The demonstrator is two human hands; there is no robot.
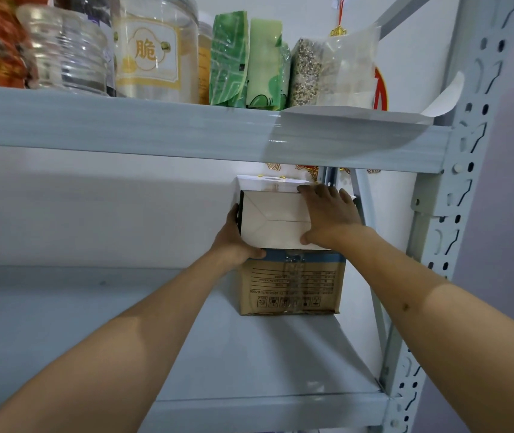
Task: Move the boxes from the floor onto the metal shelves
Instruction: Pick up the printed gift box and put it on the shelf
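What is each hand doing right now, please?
Left hand: grips the white box at its lower left corner.
Right hand: fingers straight, pressing flat on the white box's front.

clear jar (pixel 155 48): cream label with one large gold character "脆" | brown carton (pixel 291 284): printed form lines, small print and handling symbols, upside down and too small to read | green packets (pixel 229 57): no legible lettering
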